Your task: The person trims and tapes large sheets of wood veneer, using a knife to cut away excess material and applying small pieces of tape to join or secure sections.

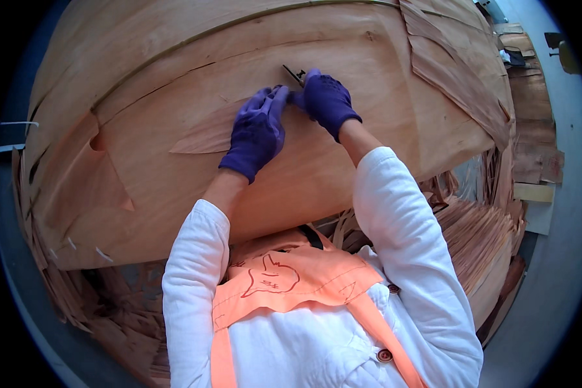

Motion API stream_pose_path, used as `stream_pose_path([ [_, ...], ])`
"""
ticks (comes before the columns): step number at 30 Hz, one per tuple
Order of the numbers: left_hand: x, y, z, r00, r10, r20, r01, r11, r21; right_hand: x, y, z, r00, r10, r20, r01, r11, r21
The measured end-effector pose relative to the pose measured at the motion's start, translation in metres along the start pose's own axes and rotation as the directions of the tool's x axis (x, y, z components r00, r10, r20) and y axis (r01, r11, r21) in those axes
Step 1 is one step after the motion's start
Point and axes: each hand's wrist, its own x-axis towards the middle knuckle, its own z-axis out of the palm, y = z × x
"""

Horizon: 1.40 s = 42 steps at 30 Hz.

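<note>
A broad sheet of pale brown wood veneer (pixel 317 155) spreads in front of me. My left hand (pixel 255 132), in a purple glove, lies on it with its fingers stretched forward. Under that hand runs a narrow, pointed veneer strip (pixel 204 134); its far end is hidden. Just to the right, my right hand (pixel 326 100), gloved alike, is closed around a small knife (pixel 295 74) with a dark, slim blade pointing up and left. The fingertips of both hands nearly meet. A long dark split (pixel 168 90) crosses the sheet beyond the left hand.
A torn veneer flap (pixel 84 171) lies at the left, and a long loose piece (pixel 449 77) at the far right. Shredded veneer offcuts (pixel 465 239) pile below the sheet's near edge. Flat veneer pieces (pixel 533 149) rest along the right on the grey floor (pixel 572 213).
</note>
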Motion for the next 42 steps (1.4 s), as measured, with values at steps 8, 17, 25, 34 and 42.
stream_pose_path([
  [8, -0.001, 0.005, 0.003, 0.988, 0.063, 0.141, -0.102, 0.951, 0.292, -0.037, 0.058, 0.016, 0.988, -0.098, 0.116, -0.004, 0.742, 0.67],
  [17, 0.004, 0.013, 0.001, 0.94, -0.024, 0.34, -0.125, 0.903, 0.41, -0.062, 0.077, 0.025, 0.979, -0.028, 0.203, -0.171, 0.435, 0.884],
  [25, 0.002, 0.015, 0.005, 0.962, 0.0, 0.273, -0.111, 0.914, 0.391, -0.121, 0.045, 0.066, 0.97, 0.028, 0.243, -0.244, 0.128, 0.961],
  [34, -0.061, -0.011, -0.058, 1.0, -0.004, -0.016, 0.008, 0.973, 0.231, -0.132, 0.018, 0.055, 0.959, -0.122, 0.258, -0.24, 0.145, 0.96],
  [42, -0.13, -0.061, -0.114, 0.995, -0.098, -0.016, 0.095, 0.892, 0.441, -0.093, -0.077, 0.064, 0.907, -0.377, 0.186, -0.129, 0.172, 0.977],
])
